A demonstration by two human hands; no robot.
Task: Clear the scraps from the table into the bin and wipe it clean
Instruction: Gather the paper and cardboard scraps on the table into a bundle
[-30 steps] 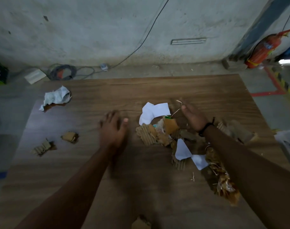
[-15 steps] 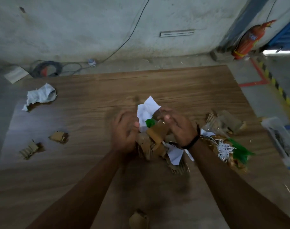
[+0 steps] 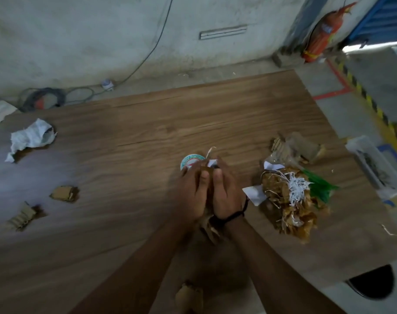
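Clasping bundle of scraps (image 3: pixel 211 166) between left hand (image 3: pixel 190 191) and right hand (image 3: pixel 227 191), fingers (image 3: pixel 203 177) closed round it, likely against spilling; leaving larger pile (image 3: pixel 290 200) at three o'clock on surface (image 3: pixel 147 132).

Your single wide-angle view sits on your head and faces forward and steeply down over the table (image 3: pixel 147 137), close enough that your left hand (image 3: pixel 190 191) and right hand (image 3: pixel 227 189) sit mid-frame, with the far wall (image 3: pixel 79 41) along the top and floor (image 3: pixel 374 82) at right.
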